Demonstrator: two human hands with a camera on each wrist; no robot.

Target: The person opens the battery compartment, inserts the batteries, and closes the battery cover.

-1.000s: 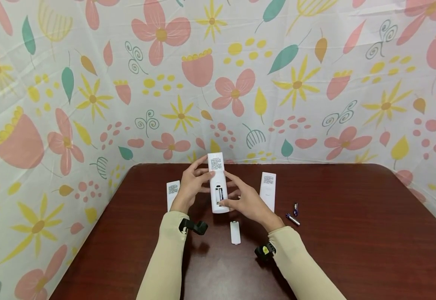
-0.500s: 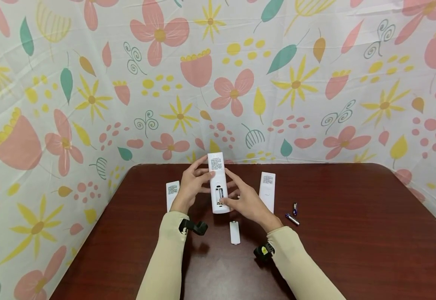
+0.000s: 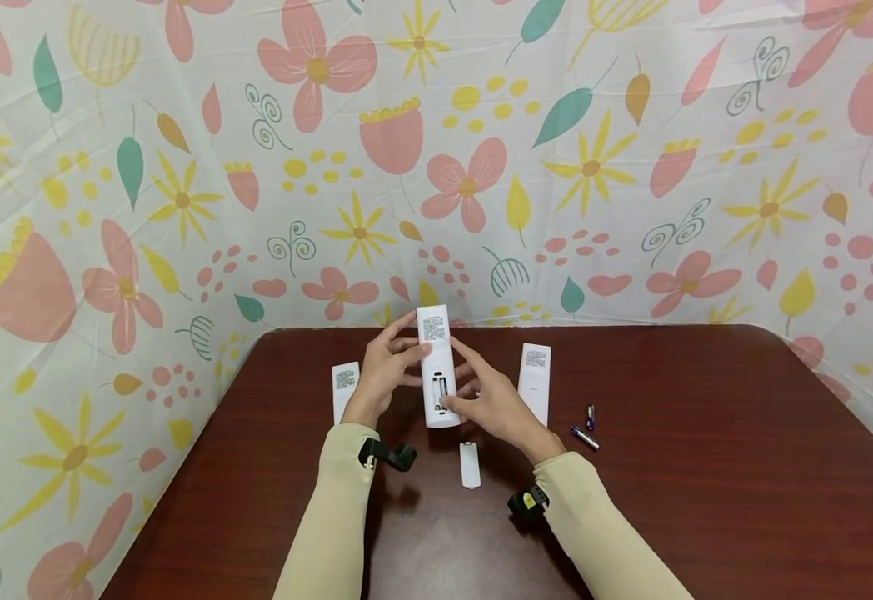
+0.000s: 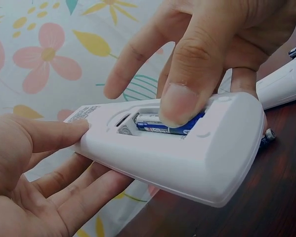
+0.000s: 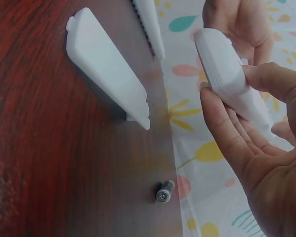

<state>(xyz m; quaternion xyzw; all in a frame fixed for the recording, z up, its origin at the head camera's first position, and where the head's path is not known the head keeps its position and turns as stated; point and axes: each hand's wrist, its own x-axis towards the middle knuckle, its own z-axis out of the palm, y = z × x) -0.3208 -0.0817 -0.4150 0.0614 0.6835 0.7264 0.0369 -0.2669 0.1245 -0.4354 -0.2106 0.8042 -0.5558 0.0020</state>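
My left hand (image 3: 386, 371) holds a white remote control (image 3: 436, 321) back side up, thumb on its back and fingers beneath. The remote is raised above the table and tilted, its battery compartment uncovered. A blue and silver battery (image 4: 148, 122) lies in the compartment; the right thumb partly covers it, so I cannot tell whether a second is beside it. My right hand (image 3: 502, 404) presses its thumb on that battery, with fingers under the lower end of the remote. The detached white battery cover (image 3: 470, 465) lies on the table below the hands.
A second white remote (image 3: 345, 383) lies left, partly behind the left forearm. Another remote (image 3: 534, 383) lies right, with two loose batteries (image 3: 586, 439) beyond it. A further battery (image 5: 165, 191) sits on the table behind the right hand. A flowered cloth (image 3: 466, 167) hangs behind the table.
The right thumb stays pressed at the battery compartment, shifted slightly, and the battery shows a little less of its blue wrapper. Both hands and the remote otherwise hold nearly the same place.
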